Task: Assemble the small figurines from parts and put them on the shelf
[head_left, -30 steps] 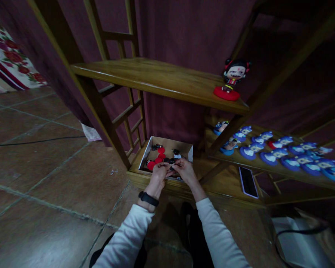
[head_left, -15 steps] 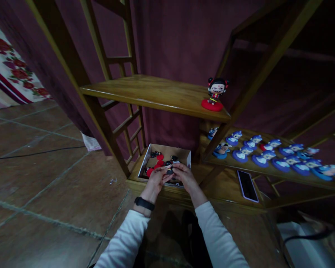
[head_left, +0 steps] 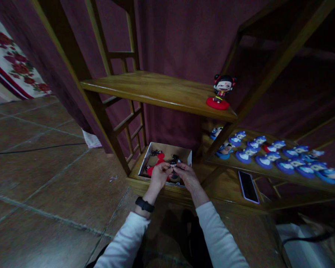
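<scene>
Two-handed pinch: left hand [head_left: 159, 174] and right hand [head_left: 185, 175], fingertips closed together on small figurine [head_left: 172, 163], held just above open cardboard box [head_left: 171, 149] of red-based figurines [head_left: 160, 156].

This looks like a little shop: wooden shelves [head_left: 159, 89] hold rows of blue toy figures [head_left: 270, 158] set out to show, above a brown tiled floor [head_left: 44, 178].

Arms forward, left hand [head_left: 159, 174] and right hand [head_left: 185, 175] pinched together.
</scene>
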The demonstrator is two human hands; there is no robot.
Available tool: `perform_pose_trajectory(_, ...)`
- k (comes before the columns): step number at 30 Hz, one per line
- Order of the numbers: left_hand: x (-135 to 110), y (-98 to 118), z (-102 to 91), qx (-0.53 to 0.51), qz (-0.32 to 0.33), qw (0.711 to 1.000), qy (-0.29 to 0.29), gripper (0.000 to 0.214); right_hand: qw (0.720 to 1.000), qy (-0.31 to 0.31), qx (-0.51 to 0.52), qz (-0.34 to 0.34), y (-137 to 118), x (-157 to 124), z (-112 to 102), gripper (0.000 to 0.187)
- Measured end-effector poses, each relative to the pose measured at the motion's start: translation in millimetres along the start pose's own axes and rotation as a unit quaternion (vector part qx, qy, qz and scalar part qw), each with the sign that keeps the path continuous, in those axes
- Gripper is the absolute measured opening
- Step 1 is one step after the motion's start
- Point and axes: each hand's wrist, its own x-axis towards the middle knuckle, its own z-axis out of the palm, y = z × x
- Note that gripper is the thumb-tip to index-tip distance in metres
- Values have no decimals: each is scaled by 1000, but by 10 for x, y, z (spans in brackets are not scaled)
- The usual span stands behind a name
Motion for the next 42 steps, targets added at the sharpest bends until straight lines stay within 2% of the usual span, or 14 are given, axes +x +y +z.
perform_pose_trajectory(8,28,-40,-23,10,-15,1000,15,35,1000,14,-17,11,33,11,-45,29)
perform_pose_trajectory(15,66,-171,-26,22,-21,999,38,31,999,23,-32,12,187,81,-92,26)
perform_pose_trajectory(21,99,-220,-107,102,45,994,13,16,999,-8,39,-11,183,56,-8,24)
perform_pose_trajectory(25,-38,-137,-109,193,96,976,15,14,998,3,63,-27,120,-124,39,21)
perform_pose_trajectory(28,-256,-20,-63,315,134,940,-8,15,997,19,63,-38,73,-343,31,25)
perform_pose_trajectory(31,-554,88,-21,468,193,862,-39,26,996,27,66,-45,46,-603,-19,28)
perform_pose_trajectory(34,-865,144,5,573,215,788,-70,34,996,37,70,-41,64,-853,-91,27)
perform_pose_trajectory(38,-1191,163,28,642,243,718,-117,38,995,46,74,-38,132,-1121,-173,26)
perform_pose_trajectory(42,-1378,141,17,672,275,671,-151,42,995,41,82,-26,210,-1322,-224,25)
